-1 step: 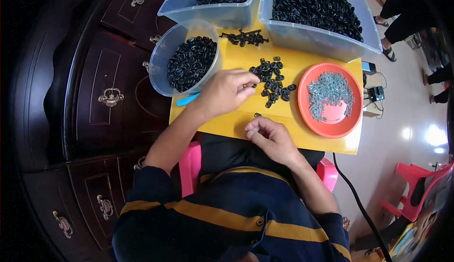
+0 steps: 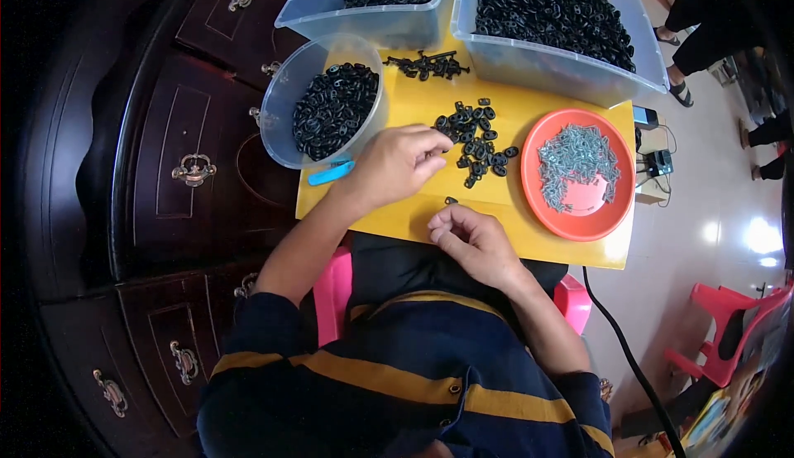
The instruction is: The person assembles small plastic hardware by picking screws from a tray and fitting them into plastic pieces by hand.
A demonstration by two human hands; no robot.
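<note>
You cannot see what your left hand (image 2: 387,167) may have at its fingertips: the thumb and forefinger stand with a narrow gap, and the knuckles cover much of it. The fingers of your right hand (image 2: 480,247) are curled inward, thumb close to the forefinger, so you cannot tell whether anything is tucked inside. The two large clear bins, left (image 2: 364,21) and right (image 2: 529,65), are partly cut off at the far edge.

The loose black pieces (image 2: 475,148) are small, dark and slightly glossy; several are rounded ovals with openings through them, though overlapping ones are hard to separate by eye. They lie scattered on the yellow bench (image 2: 504,201), just right of your left fingertips. A single black piece (image 2: 451,201) sits nearer you, just beyond your right fingers. To the left, near your left wrist, a blue-handled item (image 2: 331,174) lies beside the round clear tub (image 2: 277,139) of black pieces. The orange-red plate (image 2: 585,201), holding small silvery parts (image 2: 579,160), is right of the scatter.
</note>
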